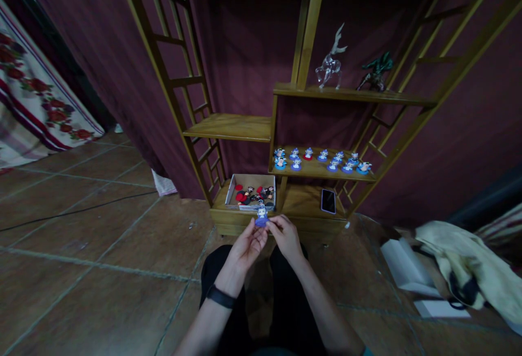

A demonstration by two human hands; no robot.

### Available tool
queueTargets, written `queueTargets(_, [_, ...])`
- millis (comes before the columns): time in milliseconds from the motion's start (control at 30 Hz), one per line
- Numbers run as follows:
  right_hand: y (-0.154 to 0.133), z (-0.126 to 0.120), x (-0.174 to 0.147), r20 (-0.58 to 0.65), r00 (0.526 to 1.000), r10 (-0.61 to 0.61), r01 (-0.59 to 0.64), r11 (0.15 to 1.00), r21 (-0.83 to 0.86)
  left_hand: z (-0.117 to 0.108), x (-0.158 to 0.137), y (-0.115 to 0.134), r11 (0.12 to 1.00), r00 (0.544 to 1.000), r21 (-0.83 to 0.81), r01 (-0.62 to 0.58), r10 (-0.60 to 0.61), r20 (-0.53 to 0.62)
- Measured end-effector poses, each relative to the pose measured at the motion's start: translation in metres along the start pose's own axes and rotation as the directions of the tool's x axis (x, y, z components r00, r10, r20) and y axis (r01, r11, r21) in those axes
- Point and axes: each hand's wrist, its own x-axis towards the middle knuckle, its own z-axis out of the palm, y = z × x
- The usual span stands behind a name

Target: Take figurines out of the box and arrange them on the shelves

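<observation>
A small white-and-purple figurine (261, 215) on a round purple base is held upright in front of me, between both hands. My left hand (247, 243) has its palm turned up, with thumb and fingers closed on the base from the left. From the right, my right hand (285, 234) pinches the same base. Just beyond the figurine, a shallow cardboard box (230, 195) on the bottom shelf holds several red, black and white pieces. Similar figurines (322, 155) stand in loose rows on the shelf above, mostly on purple or blue bases, one on red.
A wooden display rack (228, 126) stands ahead. A phone (328, 201) lies on its bottom shelf. Higher up are a clear glass deer (329, 65) and a dark green figure (377, 70). On the floor at right are a white box (408, 266) and pale cloth (481, 269).
</observation>
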Motion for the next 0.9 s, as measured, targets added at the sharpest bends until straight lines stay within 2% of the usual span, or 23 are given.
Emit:
queueTargets(500, [0.003, -0.001, -0.002, 0.01, 1.0, 0.014, -0.014, 0.999, -0.047, -0.004, 0.003, -0.002, 0.999, 1.0, 0.045, -0.012, 0.013, -0.013])
queueTargets(733, [0.005, -0.003, -0.002, 0.035, 0.998, 0.048, -0.051, 0.995, 0.082, -0.006, 0.003, -0.002, 0.952, 0.972, 0.205, -0.227, 0.209, 0.108])
queueTargets(900, [0.013, -0.003, 0.001, 0.069, 0.99, 0.12, -0.133, 0.964, 0.23, 0.001, -0.002, -0.001, 0.893, 0.949, 0.324, -0.313, 0.279, 0.147])
